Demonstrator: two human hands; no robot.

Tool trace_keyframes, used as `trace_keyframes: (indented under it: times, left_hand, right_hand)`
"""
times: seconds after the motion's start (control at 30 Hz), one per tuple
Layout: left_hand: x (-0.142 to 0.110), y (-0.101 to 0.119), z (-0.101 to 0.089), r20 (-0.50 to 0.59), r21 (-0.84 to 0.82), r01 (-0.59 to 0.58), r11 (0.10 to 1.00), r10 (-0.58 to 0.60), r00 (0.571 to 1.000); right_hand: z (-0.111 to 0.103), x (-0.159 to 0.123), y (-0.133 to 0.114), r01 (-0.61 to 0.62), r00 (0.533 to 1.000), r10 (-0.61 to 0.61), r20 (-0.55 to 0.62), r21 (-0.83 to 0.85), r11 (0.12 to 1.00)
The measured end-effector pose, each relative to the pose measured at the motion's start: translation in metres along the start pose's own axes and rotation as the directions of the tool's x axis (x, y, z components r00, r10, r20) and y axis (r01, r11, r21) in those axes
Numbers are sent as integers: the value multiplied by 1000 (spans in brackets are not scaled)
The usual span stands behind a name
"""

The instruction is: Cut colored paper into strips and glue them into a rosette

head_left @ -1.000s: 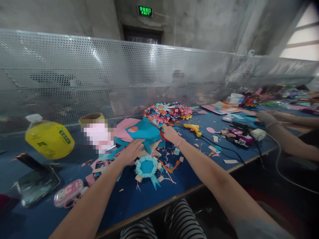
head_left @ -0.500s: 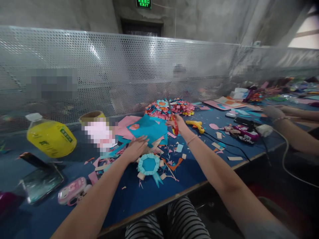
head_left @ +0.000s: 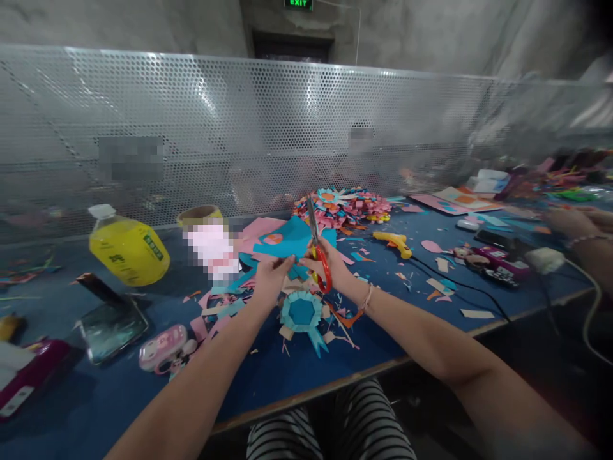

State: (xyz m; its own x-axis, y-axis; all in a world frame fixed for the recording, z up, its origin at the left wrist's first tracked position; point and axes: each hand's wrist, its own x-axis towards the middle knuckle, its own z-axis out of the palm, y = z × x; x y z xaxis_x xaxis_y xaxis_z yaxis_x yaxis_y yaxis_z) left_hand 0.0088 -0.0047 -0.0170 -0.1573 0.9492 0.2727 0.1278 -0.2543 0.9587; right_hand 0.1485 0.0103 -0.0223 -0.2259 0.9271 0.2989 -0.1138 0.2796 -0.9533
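My left hand (head_left: pixel 272 280) pinches the near edge of a blue paper sheet (head_left: pixel 295 233) between thumb and fingers. Close beside it, my right hand (head_left: pixel 335 265) holds scissors (head_left: pixel 325 271) with red and yellow handles, their blades pointing up and away from me. The fingertips of both hands nearly meet at the paper's edge; whether the right fingers also grip it I cannot tell. Just below the hands, a light-blue paper rosette (head_left: pixel 301 312) with ribbon tails lies flat on the table.
Paper scraps surround the rosette. A colourful pile (head_left: pixel 349 207) lies by the mesh partition (head_left: pixel 268 128). Rightward are a yellow glue gun (head_left: pixel 393 243) with a cord and a co-worker's hand (head_left: pixel 572 220). Leftward are a yellow-liquid jug (head_left: pixel 129 249), a phone (head_left: pixel 112 329) and a pink case (head_left: pixel 163 348).
My left hand has gone from lying on the blue sheet to pinching its edge. My right hand has brought the scissors in beside it. The view has shifted left.
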Motion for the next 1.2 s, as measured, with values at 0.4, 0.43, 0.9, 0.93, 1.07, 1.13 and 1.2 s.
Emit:
trace_keyframes:
  times: [0.4, 0.43, 0.9, 0.93, 1.07, 1.13, 1.2]
  left_hand:
    - [8, -15, -2, -128, -247, 61, 967, -95, 987]
    - [7, -12, -1, -134, -292, 68, 954, -112, 985]
    - [-2, 11, 2, -108, -554, 49, 831, -130, 986]
    - [-2, 11, 2, -100, -551, 53, 833, -129, 987]
    - [-3, 12, 1, -100, -553, 61, 831, -139, 985]
    - [-3, 13, 1, -112, -561, 63, 826, -151, 982]
    - [-4, 15, 1, -106, -553, 71, 830, -155, 982]
  right_hand:
    - [-62, 4, -18, 200, 976, -60, 210, -755, 624]
    - [-60, 1, -21, 230, 963, -35, 266, -750, 620]
    - [-24, -17, -19, 279, 936, 25, 351, -782, 557]
    - [-24, -17, -19, 282, 936, 21, 352, -783, 554]
    - [-25, -16, -16, 284, 938, 10, 345, -787, 548]
    - [-25, -15, -16, 290, 940, -6, 342, -786, 546]
    - [-25, -15, -16, 302, 937, -21, 348, -780, 547]
